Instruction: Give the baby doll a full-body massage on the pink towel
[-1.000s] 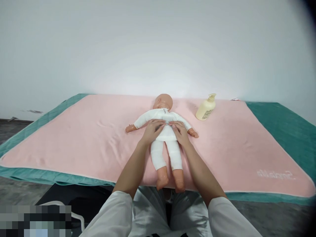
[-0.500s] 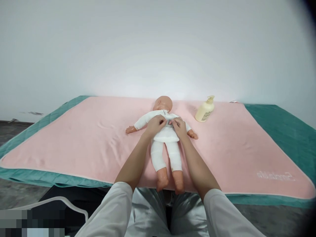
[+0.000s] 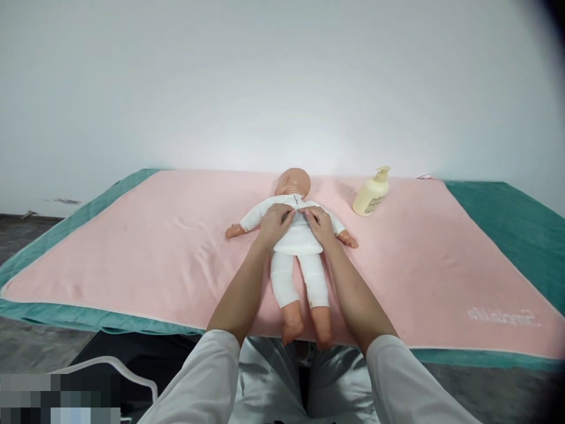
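Observation:
A baby doll [image 3: 300, 240] in white clothing lies on its belly, its bald head at the far end and its bare feet toward me. My left hand [image 3: 274, 225] rests on the left side of its upper back, fingers laid out over the cloth and thumb pointing inward. On the other side, my right hand [image 3: 320, 225] lies on the back in the same way, its fingertips close to those of the left. Neither hand holds anything. Both palms are hidden from view.
A pale yellow pump bottle [image 3: 371, 193] stands right of the doll's head. Beneath everything is a pink mat [image 3: 176, 247] over a green quilted cover [image 3: 521, 235]. A wall [image 3: 282, 82] rises behind, and a white curved tube [image 3: 106, 360] shows at lower left.
My fingers have flattened onto the doll's back, where they were more curled before. Both hands have shifted slightly toward the doll's shoulders. The view has also moved a little.

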Demonstrator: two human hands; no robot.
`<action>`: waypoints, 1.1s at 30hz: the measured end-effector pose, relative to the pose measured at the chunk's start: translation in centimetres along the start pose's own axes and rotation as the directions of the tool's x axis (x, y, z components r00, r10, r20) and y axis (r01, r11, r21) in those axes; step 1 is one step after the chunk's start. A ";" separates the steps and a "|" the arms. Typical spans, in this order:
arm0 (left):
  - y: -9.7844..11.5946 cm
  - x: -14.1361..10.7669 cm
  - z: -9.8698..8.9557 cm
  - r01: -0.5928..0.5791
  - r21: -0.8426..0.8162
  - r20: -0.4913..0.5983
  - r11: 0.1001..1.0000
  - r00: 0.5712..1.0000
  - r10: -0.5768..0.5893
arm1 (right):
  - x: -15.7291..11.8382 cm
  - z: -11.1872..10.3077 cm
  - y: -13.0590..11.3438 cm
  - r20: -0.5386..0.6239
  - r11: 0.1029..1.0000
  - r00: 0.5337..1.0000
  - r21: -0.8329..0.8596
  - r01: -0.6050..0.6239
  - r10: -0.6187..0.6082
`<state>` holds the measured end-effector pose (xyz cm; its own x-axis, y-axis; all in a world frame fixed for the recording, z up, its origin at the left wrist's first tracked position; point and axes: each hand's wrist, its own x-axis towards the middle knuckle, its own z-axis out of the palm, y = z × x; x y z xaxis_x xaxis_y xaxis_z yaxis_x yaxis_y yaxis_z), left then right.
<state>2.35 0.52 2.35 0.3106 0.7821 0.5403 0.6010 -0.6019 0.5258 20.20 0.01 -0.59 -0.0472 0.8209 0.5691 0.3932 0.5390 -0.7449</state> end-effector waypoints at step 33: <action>-0.5 0.2 0.6 -0.027 0.084 -0.018 0.996 0.999 0.029 | 0.1 0.3 0.7 0.036 0.998 0.998 -0.024 0.051 -0.050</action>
<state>2.54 1.07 1.81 0.3143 0.7612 0.5673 0.6523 -0.6073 0.4535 20.18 0.48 -1.14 -0.0996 0.7991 0.5928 0.4125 0.5753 -0.7063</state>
